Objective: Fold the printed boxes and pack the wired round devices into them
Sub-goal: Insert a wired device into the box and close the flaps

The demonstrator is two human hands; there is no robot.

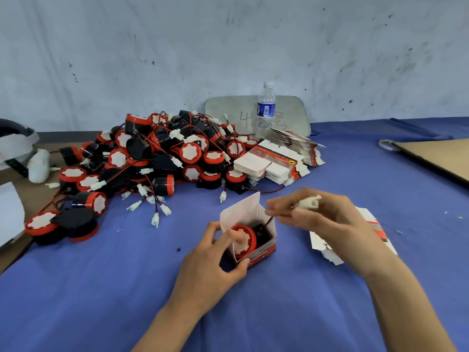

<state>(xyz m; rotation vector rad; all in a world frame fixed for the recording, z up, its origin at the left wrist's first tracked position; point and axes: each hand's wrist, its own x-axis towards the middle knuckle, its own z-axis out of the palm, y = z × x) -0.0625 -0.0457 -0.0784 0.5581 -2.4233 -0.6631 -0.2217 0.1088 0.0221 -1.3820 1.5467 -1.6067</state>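
An open printed box (264,246) stands on the blue cloth at centre, its white lid flap raised. A round red-and-black device (245,240) sits inside it. My left hand (215,260) grips the box from the left, thumb at its front corner and fingers on the device. My right hand (322,214) hovers just right of the box and pinches the device's wire, with the white connector (308,202) held in its fingers. A big pile of wired round devices (152,158) lies at back left. Flat printed boxes (276,163) are stacked behind.
A water bottle (265,110) stands by the wall in front of a grey board (291,110). More flat boxes (327,250) lie under my right forearm. A cardboard sheet (436,156) lies at far right. A white headset (15,146) sits at the left edge.
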